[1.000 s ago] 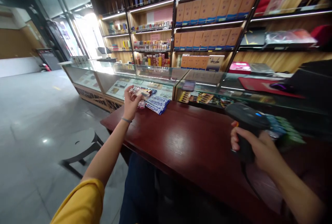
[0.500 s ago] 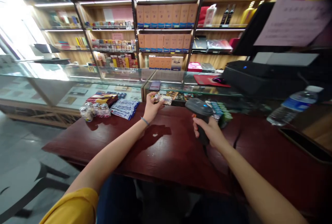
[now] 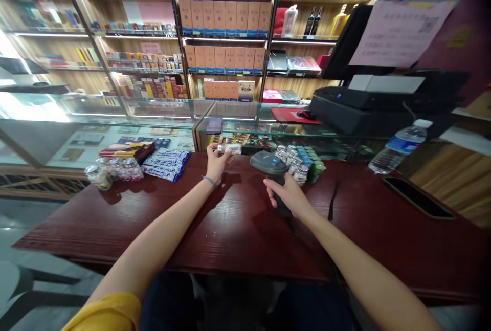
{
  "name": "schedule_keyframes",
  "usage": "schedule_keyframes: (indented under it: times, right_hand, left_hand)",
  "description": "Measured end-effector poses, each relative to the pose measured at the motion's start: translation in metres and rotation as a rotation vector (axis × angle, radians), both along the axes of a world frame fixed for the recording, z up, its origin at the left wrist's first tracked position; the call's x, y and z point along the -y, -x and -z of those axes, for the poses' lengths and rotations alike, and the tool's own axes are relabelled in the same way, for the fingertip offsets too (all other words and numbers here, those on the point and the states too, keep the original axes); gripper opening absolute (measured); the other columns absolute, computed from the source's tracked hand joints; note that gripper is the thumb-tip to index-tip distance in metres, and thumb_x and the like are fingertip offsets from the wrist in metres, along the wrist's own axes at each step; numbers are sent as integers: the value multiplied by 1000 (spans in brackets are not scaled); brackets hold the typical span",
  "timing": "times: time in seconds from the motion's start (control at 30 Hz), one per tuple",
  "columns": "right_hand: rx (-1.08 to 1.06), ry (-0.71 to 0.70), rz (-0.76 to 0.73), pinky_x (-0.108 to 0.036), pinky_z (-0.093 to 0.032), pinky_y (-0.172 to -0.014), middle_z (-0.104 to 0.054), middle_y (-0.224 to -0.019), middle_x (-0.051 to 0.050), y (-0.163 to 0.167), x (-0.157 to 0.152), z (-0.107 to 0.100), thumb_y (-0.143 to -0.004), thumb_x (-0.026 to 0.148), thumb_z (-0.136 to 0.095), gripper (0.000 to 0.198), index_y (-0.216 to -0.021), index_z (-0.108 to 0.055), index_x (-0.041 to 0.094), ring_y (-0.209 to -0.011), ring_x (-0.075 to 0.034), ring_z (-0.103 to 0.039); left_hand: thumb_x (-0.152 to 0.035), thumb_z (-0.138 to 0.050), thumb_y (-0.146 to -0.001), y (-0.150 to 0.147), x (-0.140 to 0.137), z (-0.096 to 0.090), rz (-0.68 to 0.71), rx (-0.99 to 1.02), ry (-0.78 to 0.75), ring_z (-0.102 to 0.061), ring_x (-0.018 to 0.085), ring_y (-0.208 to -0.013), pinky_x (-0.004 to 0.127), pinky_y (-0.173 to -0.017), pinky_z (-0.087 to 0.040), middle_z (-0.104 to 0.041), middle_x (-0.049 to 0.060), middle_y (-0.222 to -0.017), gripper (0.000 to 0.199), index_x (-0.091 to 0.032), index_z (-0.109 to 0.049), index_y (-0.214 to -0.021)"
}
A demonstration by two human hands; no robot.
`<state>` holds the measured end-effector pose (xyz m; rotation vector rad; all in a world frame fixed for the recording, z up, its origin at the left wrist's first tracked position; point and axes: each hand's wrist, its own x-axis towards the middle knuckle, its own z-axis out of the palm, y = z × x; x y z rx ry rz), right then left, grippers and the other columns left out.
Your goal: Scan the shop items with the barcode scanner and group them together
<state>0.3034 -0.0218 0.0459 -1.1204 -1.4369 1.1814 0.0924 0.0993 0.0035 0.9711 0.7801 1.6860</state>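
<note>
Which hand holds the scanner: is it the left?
No, the right hand grips the scanner, while the left hand holds a small jar.

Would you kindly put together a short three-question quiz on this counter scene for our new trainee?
1. Which hand holds the handheld scanner?
2. True or false: in this view, the water bottle is to the right of the blue-and-white packets.
3. Fill in the blank: the left hand holds a small lidded ____.

Key:
1. The right hand.
2. True.
3. jar.
</note>
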Motion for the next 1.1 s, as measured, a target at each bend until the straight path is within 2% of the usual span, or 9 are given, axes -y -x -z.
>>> schedule_keyframes:
  times: [0.2, 0.33, 0.47, 0.6, 0.83, 0.97, 1.1]
  right_hand:
    - [104, -70, 6, -21, -37, -38, -55, -51, 6, -1, -2, 6, -85, 42, -64, 25, -79, -53, 20, -35, -10, -51]
    - [85, -95, 10, -21, -37, -39, -56, -52, 6, -1, -2, 5, -86, 41, -63, 23, -82, -53, 21, -35, -10, -51]
    - [32, -85, 31, -20, -37, -37, -56, -50, 7, -5, -4, -5, -83, 41, -65, 24, -83, -51, 22, -34, -10, -50]
    - [-56, -75, 21, -21, -37, -34, -56, -50, 7, -24, -7, -23, -80, 39, -68, 23, -88, -55, 22, -33, -10, -49]
    - [-129, -86, 154, -22, -37, -31, -55, -48, 6, -60, -9, -41, -77, 35, -70, 20, -80, -55, 21, -31, -10, -46]
    - [-128, -69, 178, -22, -38, -32, -55, -48, 6, -76, -2, -38, -75, 35, -70, 21, -81, -55, 21, -31, -10, -46]
    - [-117, -42, 154, -21, -37, -33, -57, -50, 6, -91, 7, -31, -77, 38, -71, 24, -85, -55, 21, -34, -10, -48]
  left_hand:
    - [-29, -82, -67, 2, -1, 2, -51, -72, 17, -67, 16, -94, 39, -84, -61, -58, 3, -110, 67, -28, -37, -116]
    - [-30, -80, -68, -1, 4, 1, -21, -87, -3, -67, 14, -89, 36, -81, -61, -60, 1, -107, 64, -27, -36, -114]
    - [-34, -80, -69, -5, 10, -1, 4, -112, -41, -67, 14, -86, 31, -73, -60, -62, 1, -105, 63, -26, -36, -114]
    - [-38, -78, -71, -14, 12, -2, -28, -216, -81, -65, 13, -86, 27, -73, -58, -62, 1, -101, 60, -25, -40, -115]
    - [-32, -80, -70, -60, 14, -1, 4, -522, -153, -59, 9, -71, 24, -71, -50, -57, -3, -87, 55, -23, -45, -111]
    - [-28, -80, -69, -93, 17, 2, 53, -676, -194, -54, 10, -67, 24, -67, -45, -55, -4, -81, 47, -21, -48, -103]
    - [-28, -83, -65, -118, 16, 9, 35, -712, -213, -51, 12, -72, 25, -71, -43, -53, -3, -82, 49, -20, -50, -100]
